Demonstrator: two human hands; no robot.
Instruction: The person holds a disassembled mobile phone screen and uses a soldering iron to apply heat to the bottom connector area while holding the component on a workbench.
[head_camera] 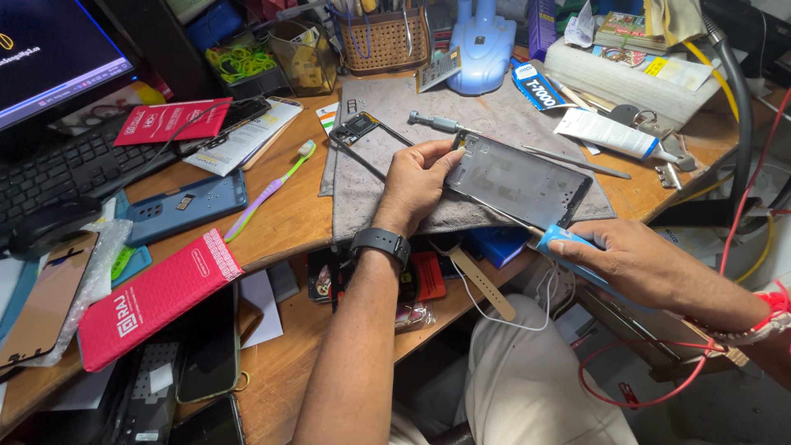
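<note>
Pinching phone frame (519, 179) in left grip (420, 183).

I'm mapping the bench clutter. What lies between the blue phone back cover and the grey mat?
In the head view, a toothbrush lies on bare wood between the blue cover and the mat, touching neither.

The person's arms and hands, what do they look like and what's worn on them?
Both forearms are bare, no sleeves or gloves. The left hand has a black band-style wristwatch on its wrist. The right hand has red and white thread bands around its wrist.
</note>
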